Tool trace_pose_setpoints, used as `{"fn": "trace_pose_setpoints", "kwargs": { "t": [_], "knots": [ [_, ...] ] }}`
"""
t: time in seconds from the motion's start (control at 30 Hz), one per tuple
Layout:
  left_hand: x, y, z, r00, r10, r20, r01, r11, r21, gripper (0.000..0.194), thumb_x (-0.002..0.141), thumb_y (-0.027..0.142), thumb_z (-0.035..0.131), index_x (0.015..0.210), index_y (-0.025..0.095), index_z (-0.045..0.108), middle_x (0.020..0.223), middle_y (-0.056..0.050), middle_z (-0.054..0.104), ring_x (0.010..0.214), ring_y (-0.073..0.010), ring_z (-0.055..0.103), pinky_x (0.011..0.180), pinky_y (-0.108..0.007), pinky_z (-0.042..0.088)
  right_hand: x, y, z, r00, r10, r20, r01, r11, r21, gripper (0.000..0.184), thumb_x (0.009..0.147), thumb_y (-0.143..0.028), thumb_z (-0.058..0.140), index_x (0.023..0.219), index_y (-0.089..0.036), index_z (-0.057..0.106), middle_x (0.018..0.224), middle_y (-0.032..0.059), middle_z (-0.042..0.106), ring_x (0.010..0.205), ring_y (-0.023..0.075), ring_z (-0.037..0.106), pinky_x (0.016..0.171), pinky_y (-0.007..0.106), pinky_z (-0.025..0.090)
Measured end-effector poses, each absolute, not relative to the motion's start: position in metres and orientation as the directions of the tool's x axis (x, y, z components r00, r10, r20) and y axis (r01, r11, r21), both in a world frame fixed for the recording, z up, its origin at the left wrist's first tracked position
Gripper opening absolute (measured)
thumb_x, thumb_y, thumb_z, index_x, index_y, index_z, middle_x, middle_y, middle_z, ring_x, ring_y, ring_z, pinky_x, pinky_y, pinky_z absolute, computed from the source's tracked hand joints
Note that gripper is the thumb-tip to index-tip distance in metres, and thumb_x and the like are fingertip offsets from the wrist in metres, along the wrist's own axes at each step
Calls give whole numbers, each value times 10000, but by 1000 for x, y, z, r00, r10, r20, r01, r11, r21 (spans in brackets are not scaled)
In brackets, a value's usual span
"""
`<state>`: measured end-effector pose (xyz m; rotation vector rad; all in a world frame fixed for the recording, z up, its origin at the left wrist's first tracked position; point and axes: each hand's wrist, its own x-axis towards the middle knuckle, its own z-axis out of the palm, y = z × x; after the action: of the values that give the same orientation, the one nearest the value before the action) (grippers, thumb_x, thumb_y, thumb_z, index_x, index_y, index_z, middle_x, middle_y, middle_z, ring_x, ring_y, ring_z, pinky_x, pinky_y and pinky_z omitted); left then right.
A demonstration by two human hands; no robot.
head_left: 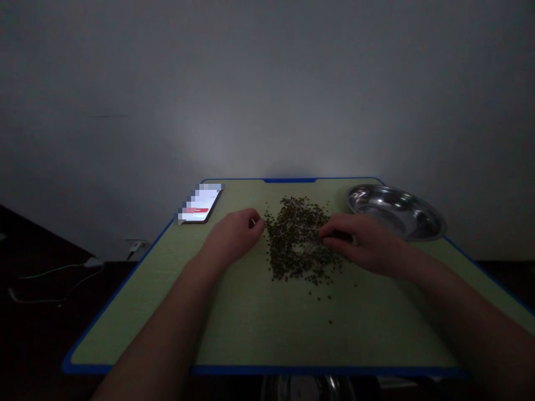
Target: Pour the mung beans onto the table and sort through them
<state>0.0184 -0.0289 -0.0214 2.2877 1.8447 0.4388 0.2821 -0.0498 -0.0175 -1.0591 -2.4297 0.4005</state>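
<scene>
Landmark: the scattered pile of small dark seeds (284,259), spread loosely on the pale green tabletop (238,328). Left hand (234,236) sits at the pile's left edge, fingers curled in, thumb close to them; no seed is visible in it, and whether it grasps any I cannot tell. Right hand (363,242) is at the pile's right edge, thumb and fingertips drawn close together; whether a seed lies between them, I cannot tell.

Stainless-steel basin (422,220) stands right of the pile, beyond the right hand; smartphone (201,203), screen lit, lies left of it. At least 4 stray seeds (330,322) lie on the pile's near side.

Handling notes (judgement): light is dim, so thin layers should read better than heaps. Light fingertip contact suits seeds this small; a hard pinch or quick sweep may scatter them. Wrists are best held clear of the pile.
</scene>
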Motion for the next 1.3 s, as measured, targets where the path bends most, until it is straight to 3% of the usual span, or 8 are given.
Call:
{"fn": "trace_pose_setpoints", "kwargs": {
  "t": [0.23,0.47,0.7,0.83,1.03,1.3],
  "knots": [
    [19,-27,-23,187,975,116,921,-216,324,268,857,356,432,844,196,646,848,-80,705,741,-204,621,642,-317,418,300,-62,-9,-523,820,233,683,567,-460,172,884,-279,508,862,-210,664,774,27,669,675,158,587,596,282,440],
    [20,-29,-22,211,966,150,919,-248,307,286,857,363,425,846,200,659,843,-81,708,733,-208,619,636,-319,410,340,-104,-20,-361,924,126,739,366,-566,260,888,-434,519,865,-231,679,827,40,691,762,201,629,644,318,485],
    [22,-29,-20,223,965,138,916,-256,310,291,855,376,424,849,204,658,849,-77,710,734,-203,619,655,-316,419,331,-129,-25,-427,903,47,744,380,-549,239,918,-373,489,865,-238,679,815,24,687,743,173,633,640,291,487],
    [21,-30,-21,219,965,143,912,-255,322,287,854,377,424,832,208,654,858,-79,711,744,-206,622,661,-319,426,327,-125,-23,-468,880,84,737,441,-513,222,921,-347,494,871,-242,683,827,25,684,751,170,632,661,295,490],
    [21,-30,-20,219,965,142,910,-254,327,279,856,375,430,829,208,652,860,-86,712,754,-215,626,666,-327,431,332,-118,-16,-401,862,311,757,503,-417,215,925,-363,492,930,-245,671,890,56,691,806,205,636,718,348,493],
    [22,-30,-19,230,964,134,907,-262,331,296,852,394,443,852,205,670,860,-86,715,755,-216,629,663,-315,427,347,-121,-26,-296,908,295,813,402,-421,224,896,-365,501,884,-244,690,869,59,718,771,218,661,664,350,515]
  ]
}}
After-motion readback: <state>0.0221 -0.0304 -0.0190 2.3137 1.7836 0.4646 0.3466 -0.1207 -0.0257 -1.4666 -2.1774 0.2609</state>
